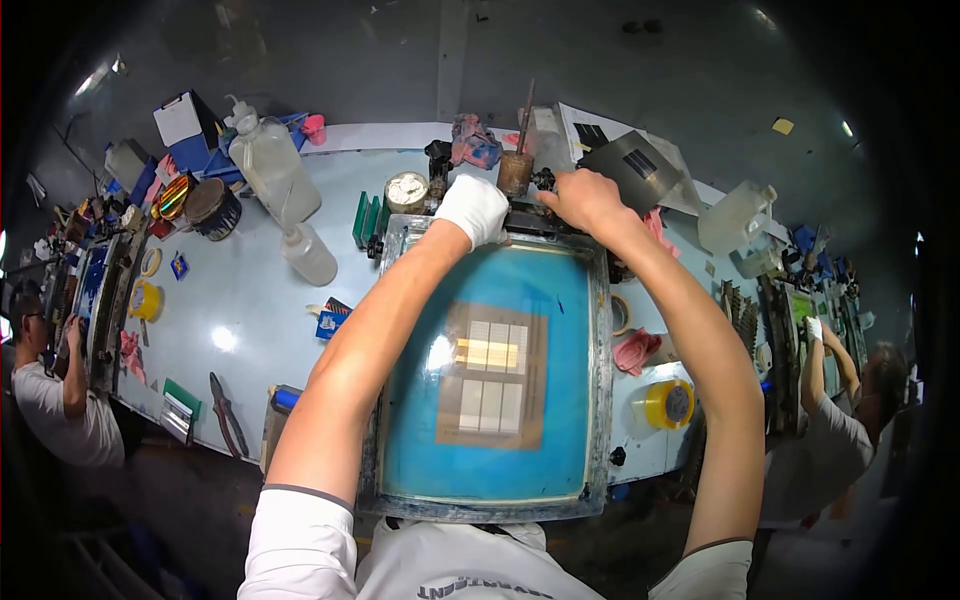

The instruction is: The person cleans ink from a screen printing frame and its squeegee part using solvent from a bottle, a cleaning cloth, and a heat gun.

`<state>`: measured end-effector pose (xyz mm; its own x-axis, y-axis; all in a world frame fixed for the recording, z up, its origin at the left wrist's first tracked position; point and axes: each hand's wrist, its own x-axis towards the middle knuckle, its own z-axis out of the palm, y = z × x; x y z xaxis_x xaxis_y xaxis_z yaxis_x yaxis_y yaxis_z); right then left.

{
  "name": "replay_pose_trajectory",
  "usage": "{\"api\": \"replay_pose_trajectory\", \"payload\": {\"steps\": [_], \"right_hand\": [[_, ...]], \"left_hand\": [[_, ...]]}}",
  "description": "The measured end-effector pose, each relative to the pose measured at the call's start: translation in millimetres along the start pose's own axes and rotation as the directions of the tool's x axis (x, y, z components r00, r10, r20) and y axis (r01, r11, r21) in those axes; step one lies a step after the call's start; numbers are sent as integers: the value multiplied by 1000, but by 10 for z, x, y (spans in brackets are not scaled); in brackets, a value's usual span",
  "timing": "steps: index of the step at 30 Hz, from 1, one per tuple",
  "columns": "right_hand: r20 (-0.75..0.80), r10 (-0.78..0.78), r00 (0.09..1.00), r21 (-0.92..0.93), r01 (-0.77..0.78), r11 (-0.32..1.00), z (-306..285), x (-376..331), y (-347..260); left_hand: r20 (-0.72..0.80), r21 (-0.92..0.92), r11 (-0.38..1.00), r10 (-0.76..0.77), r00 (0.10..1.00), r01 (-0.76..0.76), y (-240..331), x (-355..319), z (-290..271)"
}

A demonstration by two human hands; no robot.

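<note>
A screen-printing frame with blue mesh and a rectangular grid stencil lies in front of me. Its far end sits at a dark clamp bar. My left hand, in a white glove, is closed at the far edge of the frame; what its fingers hold is hidden. My bare right hand reaches to the right end of the bar, thumb and fingers closed on a black knob. Another black knob stands upright behind my left hand. Beside it is an open tin of pale paste.
Left on the table are a large jug, a squeeze bottle and pliers. To the right lie yellow tape, a pink rag and a clear jug. Co-workers work at both sides.
</note>
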<state>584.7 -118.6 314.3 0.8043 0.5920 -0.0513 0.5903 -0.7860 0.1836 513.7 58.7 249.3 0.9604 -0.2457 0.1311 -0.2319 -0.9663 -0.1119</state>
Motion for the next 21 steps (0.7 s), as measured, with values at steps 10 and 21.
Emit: {"api": "replay_pose_trajectory", "payload": {"steps": [10, 21], "right_hand": [[122, -57, 991, -63, 65, 996, -152, -16, -46], [312, 3, 950, -102, 31, 994, -348, 2, -125]], "left_hand": [[45, 9, 1000, -24, 999, 24, -17, -13, -10], [50, 26, 999, -26, 998, 25, -61, -47, 39]]}}
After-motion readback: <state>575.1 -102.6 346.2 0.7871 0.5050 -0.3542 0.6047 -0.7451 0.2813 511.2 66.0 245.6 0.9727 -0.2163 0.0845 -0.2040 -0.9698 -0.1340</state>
